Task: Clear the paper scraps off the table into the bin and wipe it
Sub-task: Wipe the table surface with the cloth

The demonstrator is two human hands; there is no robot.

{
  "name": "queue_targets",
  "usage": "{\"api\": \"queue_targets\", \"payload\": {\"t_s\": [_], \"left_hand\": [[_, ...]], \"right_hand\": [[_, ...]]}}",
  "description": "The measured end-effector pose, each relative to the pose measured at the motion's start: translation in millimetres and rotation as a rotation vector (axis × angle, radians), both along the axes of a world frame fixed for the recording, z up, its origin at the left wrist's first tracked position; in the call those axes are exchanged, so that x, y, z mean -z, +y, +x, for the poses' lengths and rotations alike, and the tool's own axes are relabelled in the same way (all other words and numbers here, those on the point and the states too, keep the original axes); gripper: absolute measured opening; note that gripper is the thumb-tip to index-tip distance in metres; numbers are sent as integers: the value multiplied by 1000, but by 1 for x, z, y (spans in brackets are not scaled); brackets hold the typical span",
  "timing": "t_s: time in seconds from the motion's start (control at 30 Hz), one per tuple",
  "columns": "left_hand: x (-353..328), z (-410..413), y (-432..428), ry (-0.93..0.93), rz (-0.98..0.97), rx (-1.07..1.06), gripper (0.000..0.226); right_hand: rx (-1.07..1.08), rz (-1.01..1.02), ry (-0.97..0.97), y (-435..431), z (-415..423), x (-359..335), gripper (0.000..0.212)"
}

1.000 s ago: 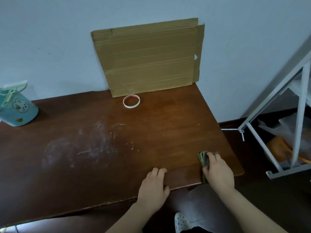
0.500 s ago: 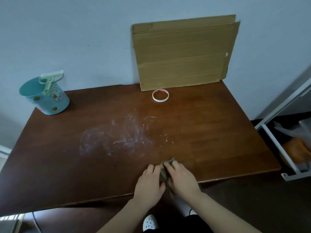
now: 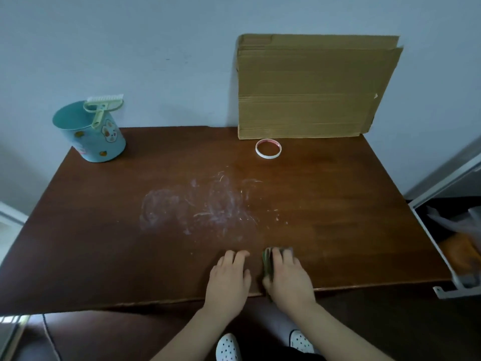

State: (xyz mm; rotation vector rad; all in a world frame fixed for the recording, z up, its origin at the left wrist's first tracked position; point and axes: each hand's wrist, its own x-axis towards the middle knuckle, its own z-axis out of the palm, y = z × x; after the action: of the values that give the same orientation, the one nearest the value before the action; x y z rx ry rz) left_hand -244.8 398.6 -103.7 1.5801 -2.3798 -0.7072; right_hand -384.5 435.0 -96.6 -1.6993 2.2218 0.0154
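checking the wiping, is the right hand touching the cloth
Touching. The head view shows the right hand lying on top of the green cloth on the table.

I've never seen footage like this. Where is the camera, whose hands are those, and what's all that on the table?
There is no machine here. A person wears a camera on the head that looks forward and down, so you see their own two hands from above.

The left hand rests flat on the brown table. The right hand presses a green cloth onto it near the front edge. Whitish smears mark the middle of the table.

At the back left stands a teal bin with a small green brush perched on its rim. At the back right a cardboard sheet stands against the wall, and a white ring, probably tape, lies in front of it. The spotted shoes at the bottom are the person's.
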Motion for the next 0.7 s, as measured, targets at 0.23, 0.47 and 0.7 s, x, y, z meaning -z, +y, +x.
{"api": "queue_targets", "payload": {"t_s": [0.23, 0.47, 0.7], "left_hand": [[-2, 50, -13, 139, 52, -246, 30], [-5, 40, -21, 120, 55, -202, 29], [-3, 41, -14, 141, 88, -152, 30]], "right_hand": [[-437, 6, -75, -29, 94, 11, 59], [-166, -19, -30, -14, 30, 3, 68], [87, 34, 126, -7, -3, -1, 66]]}}
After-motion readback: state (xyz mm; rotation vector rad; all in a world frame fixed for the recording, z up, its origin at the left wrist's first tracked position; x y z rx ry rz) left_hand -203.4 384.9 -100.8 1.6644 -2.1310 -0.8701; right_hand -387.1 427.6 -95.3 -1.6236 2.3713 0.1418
